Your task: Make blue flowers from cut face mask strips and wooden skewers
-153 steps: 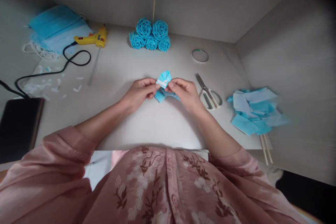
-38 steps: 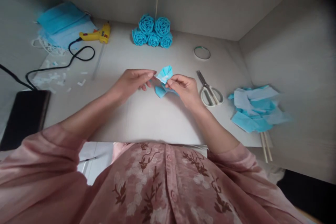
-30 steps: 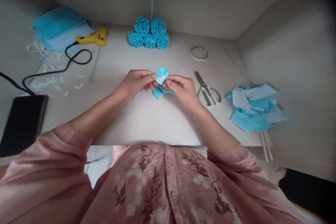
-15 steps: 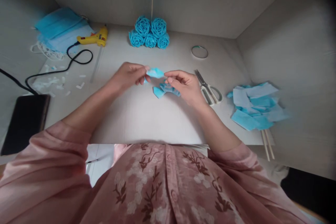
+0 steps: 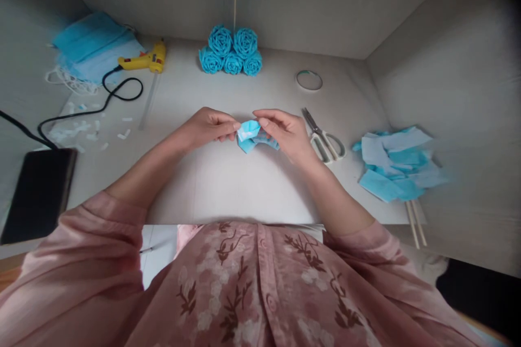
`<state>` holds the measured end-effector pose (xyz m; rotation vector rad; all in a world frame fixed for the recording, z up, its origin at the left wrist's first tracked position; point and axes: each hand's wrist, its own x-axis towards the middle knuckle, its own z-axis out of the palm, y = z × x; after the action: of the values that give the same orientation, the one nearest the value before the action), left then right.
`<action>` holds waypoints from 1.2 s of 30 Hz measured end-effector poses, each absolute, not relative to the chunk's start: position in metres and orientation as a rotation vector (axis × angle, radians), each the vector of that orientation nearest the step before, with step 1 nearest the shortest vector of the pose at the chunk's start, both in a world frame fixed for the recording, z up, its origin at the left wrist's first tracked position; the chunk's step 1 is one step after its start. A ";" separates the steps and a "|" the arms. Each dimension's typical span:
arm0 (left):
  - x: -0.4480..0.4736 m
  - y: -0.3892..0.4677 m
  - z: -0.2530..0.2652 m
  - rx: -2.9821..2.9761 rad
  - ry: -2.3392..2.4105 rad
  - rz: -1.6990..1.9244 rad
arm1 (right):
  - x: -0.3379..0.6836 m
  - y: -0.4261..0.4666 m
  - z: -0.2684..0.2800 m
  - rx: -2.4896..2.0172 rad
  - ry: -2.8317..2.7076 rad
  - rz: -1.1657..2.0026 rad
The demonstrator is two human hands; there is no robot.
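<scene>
Between my two hands is a small blue-and-white piece of mask fabric (image 5: 249,130), curled or folded, held just above the table. My left hand (image 5: 207,129) pinches its left edge between thumb and fingers. At its right edge are the thumb and fingertips of my right hand (image 5: 285,131), closed on the fabric. Below and behind the piece, partly hidden by my right hand, lie more cut blue fabric pieces (image 5: 266,139). Scissors with white handles (image 5: 323,138) rest just right of my right hand.
Several rolled blue fabric roses (image 5: 233,60) are stacked at the back. A yellow glue gun (image 5: 154,58), face masks (image 5: 91,43), white scraps (image 5: 91,131) and a phone (image 5: 38,190) are left. A tape roll (image 5: 309,81), fabric pieces (image 5: 393,165) and sticks (image 5: 414,222) are right.
My left hand has moved right and slightly toward me, bringing the fabric piece lower and closer to my right hand. The piece now looks more curled. My right hand has barely moved.
</scene>
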<state>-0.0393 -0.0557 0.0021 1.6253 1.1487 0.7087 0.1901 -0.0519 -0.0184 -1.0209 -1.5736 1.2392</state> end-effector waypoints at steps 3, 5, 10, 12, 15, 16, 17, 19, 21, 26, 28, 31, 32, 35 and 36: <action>-0.041 -0.056 0.004 1.633 1.137 0.674 | 0.189 -0.053 -0.018 -1.002 -1.601 1.245; -0.047 -0.053 0.008 1.585 1.116 0.705 | 0.190 -0.052 -0.016 -0.999 -1.600 1.229; -0.068 -0.032 0.012 1.487 1.277 0.951 | 0.193 -0.052 -0.012 -0.965 -1.656 1.319; -0.073 -0.022 0.005 1.676 1.511 0.869 | 0.190 -0.055 -0.015 -0.938 -1.755 1.454; -0.076 -0.015 -0.011 1.955 1.734 0.611 | 0.183 -0.062 -0.025 -0.925 -1.937 1.594; -0.076 -0.015 -0.016 1.995 1.741 0.559 | 0.181 -0.064 -0.028 -0.920 -2.017 1.567; -0.075 -0.015 -0.021 2.007 1.728 0.538 | 0.179 -0.066 -0.030 -0.908 -2.114 1.496; -0.074 -0.016 -0.028 1.984 1.698 0.573 | 0.177 -0.069 -0.030 -0.836 -2.301 1.287; -0.072 -0.019 -0.033 1.959 1.679 0.629 | 0.176 -0.071 -0.027 -0.728 -2.411 1.092; -0.065 -0.023 -0.036 2.033 1.671 0.616 | 0.179 -0.069 -0.021 -0.761 -2.273 0.848; -0.062 -0.025 -0.035 2.120 1.670 0.556 | 0.180 -0.067 -0.021 -0.860 -2.156 0.820; -0.058 -0.028 -0.029 2.118 1.669 0.624 | 0.181 -0.066 -0.020 -0.999 -1.972 0.842; -0.055 -0.030 -0.025 2.070 1.656 0.707 | 0.182 -0.065 -0.020 -1.037 -1.908 0.876; -0.047 -0.039 -0.016 1.887 1.530 0.991 | 0.181 -0.064 -0.022 -1.094 -1.744 1.067; -0.044 -0.042 -0.013 1.839 1.475 1.057 | 0.180 -0.064 -0.023 -1.092 -1.699 1.141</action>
<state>-0.0440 -0.0422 -0.0135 1.8389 1.4754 1.0565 0.1801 -0.0639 -0.0234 -1.0920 -1.6991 1.1413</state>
